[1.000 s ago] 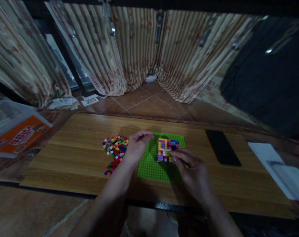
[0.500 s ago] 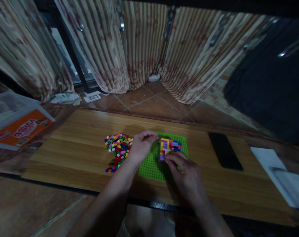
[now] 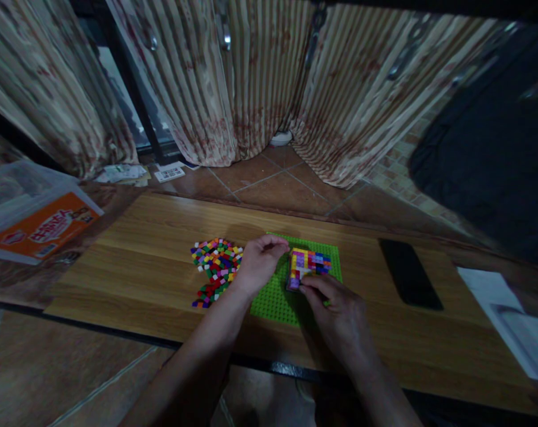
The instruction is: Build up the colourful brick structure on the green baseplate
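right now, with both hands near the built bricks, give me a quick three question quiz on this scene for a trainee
1. Which is nearer the loose bricks: the left hand or the right hand?
2. True or false: the loose bricks lie inside the plastic box.
3. What colour is the studded board? a) red b) green c) blue

Key:
1. The left hand.
2. False; they lie on the wooden table.
3. b
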Demonstrator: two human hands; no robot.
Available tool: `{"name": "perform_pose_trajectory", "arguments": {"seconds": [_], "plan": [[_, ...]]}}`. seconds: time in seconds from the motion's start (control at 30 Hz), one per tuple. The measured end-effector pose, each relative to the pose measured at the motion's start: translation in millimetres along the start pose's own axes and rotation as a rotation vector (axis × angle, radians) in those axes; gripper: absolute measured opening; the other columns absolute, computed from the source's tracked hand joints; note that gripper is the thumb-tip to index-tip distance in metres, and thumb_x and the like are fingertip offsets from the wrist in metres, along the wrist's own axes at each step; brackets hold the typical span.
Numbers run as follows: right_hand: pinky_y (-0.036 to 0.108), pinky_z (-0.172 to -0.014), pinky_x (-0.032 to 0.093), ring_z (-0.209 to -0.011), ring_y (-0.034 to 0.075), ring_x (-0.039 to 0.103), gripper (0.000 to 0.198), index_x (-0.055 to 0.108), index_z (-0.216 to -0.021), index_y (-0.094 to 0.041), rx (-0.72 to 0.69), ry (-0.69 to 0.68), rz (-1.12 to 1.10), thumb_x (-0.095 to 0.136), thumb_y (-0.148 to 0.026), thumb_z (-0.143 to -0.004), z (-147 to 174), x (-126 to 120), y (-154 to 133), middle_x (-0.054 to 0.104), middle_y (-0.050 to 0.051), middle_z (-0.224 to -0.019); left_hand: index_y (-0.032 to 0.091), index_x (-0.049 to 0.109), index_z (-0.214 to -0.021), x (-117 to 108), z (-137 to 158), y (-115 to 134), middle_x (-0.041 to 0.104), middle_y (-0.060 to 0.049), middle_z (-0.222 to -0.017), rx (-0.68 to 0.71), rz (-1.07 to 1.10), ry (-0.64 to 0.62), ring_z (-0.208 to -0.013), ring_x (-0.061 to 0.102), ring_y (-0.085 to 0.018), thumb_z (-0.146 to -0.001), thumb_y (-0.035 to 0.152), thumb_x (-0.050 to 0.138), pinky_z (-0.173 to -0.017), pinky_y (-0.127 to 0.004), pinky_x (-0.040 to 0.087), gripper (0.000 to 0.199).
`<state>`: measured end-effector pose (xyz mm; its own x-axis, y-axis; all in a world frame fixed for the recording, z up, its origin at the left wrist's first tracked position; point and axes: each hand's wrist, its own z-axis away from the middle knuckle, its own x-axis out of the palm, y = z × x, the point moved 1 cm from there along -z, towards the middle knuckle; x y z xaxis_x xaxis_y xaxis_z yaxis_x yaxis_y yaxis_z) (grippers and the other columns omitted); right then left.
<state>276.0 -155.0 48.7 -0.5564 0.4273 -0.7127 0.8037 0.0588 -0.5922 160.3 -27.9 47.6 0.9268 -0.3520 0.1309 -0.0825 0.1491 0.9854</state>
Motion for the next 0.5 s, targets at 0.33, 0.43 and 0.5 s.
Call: {"name": "perform_pose_trajectory", "arguments": {"seconds": [0.33,0.43,0.5], "plan": [[0.029,-0.076,0.054,-0.078,0.017,0.069,0.013,0.068,-0.090,-0.023,0.078,-0.008,-0.015,0.056,-0.021,-0.087,-1.5,-2.8,-2.5,0.074,0.001,-0.091,0.016,0.072,-0.073,-0.2,-0.8,-2.9,0.070,-0.002,-0.074,0.007,-0.032,-0.029,-0.075,0.062,-0.015,-0.072,0.021,0.066,-0.075,-0.026,0.046,0.008],[0.028,-0.073,0.053,-0.074,0.016,0.068,0.013,0.068,-0.087,-0.022,0.104,0.005,-0.011,0.055,-0.021,-0.087,-1.7,-1.2,-3.4,0.073,0.001,-0.088,0.016,0.072,-0.073,0.0,-0.8,-3.2,0.070,-0.002,-0.074,0.010,-0.045,-0.039,-0.074,0.062,-0.015,-0.073,0.022,0.065,-0.074,-0.026,0.045,0.009],[0.027,-0.071,0.052,-0.073,0.016,0.068,0.013,0.067,-0.085,-0.022,0.119,0.016,-0.014,0.055,-0.021,-0.087,-1.6,0.4,-3.8,0.073,0.001,-0.086,0.015,0.072,-0.074,0.2,-0.8,-3.4,0.070,-0.002,-0.074,0.006,-0.051,-0.043,-0.074,0.061,-0.015,-0.073,0.022,0.066,-0.073,-0.026,0.045,0.008]]}}
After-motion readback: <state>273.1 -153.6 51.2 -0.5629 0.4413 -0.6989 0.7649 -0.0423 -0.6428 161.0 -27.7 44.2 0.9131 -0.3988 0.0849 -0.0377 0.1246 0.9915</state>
